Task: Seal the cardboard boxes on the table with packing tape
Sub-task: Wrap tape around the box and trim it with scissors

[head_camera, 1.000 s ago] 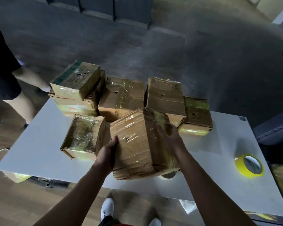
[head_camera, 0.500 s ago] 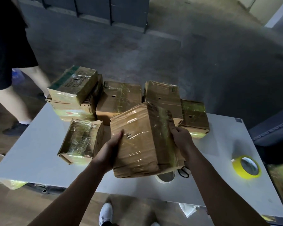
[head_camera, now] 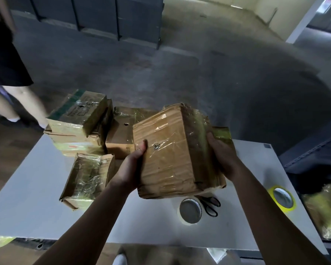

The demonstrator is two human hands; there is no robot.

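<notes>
I hold a taped cardboard box point(head_camera: 170, 150) lifted above the white table point(head_camera: 36, 197), tilted. My left hand point(head_camera: 133, 166) grips its left side and my right hand point(head_camera: 221, 155) grips its right side. Under the box lie a pale roll of packing tape point(head_camera: 190, 210) and black scissors point(head_camera: 211, 205). A yellow tape roll point(head_camera: 282, 198) sits near the table's right edge. Several other taped boxes stand behind and to the left: a stacked pair point(head_camera: 78, 119), a middle one point(head_camera: 120, 134), and a nearer one point(head_camera: 88, 176).
Another person's legs point(head_camera: 17, 104) stand by the table's far left corner. Dark cabinets point(head_camera: 103, 16) line the back wall. A dark shelf unit point(head_camera: 317, 163) holding yellowish wrapped goods stands at the right. My shoe point(head_camera: 119, 259) shows below the table's front edge.
I have lifted the box higher off the table and tilted it, uncovering the pale tape roll and scissors beneath. The other person has stepped to the left corner.
</notes>
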